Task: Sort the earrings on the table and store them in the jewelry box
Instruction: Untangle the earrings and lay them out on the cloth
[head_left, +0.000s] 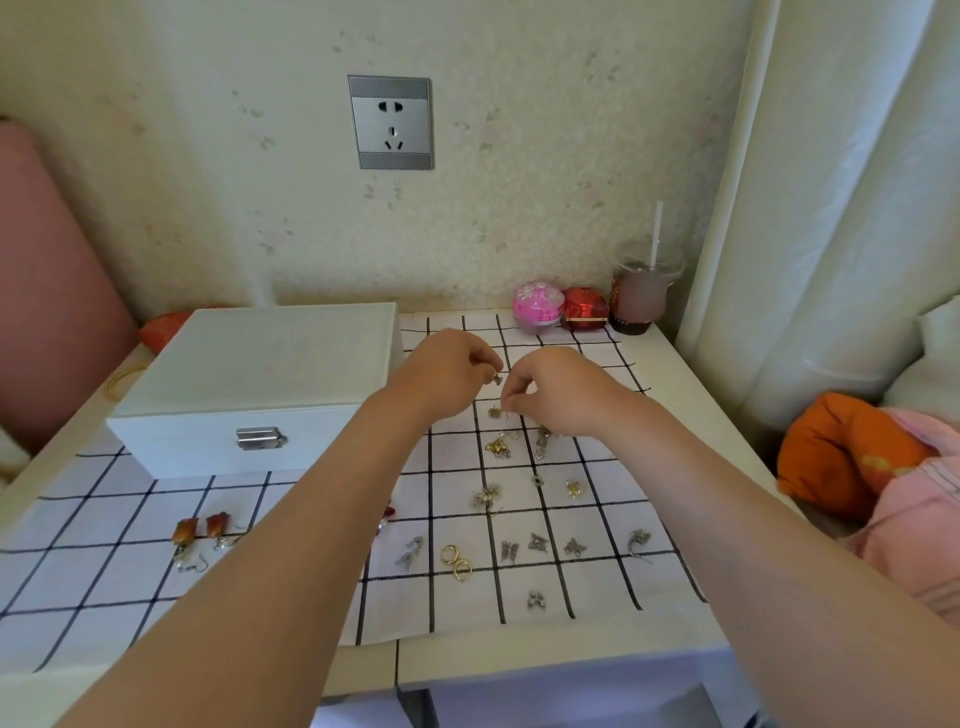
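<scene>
The white jewelry box (249, 384) stands closed at the left of the table, its metal clasp (260, 438) facing me. Many earrings lie on the checked cloth (597, 582): a red tulip pair (202, 527) at the left, two gold hoops (456, 561), several silver butterflies (537, 543) and a gold cluster (497, 447). My left hand (447, 371) pinches a small silver earring (497, 378) above the cloth. Beside it, my right hand (556, 395) pinches a thin earring post (503, 413) just over another small earring (493, 413).
At the back right stand a pink round tin (537, 304), a red box (584, 308) and a plastic cup with a straw (644, 291). A wall socket (390, 122) is above. Curtain (831, 208) and orange and pink bedding (857, 457) lie to the right.
</scene>
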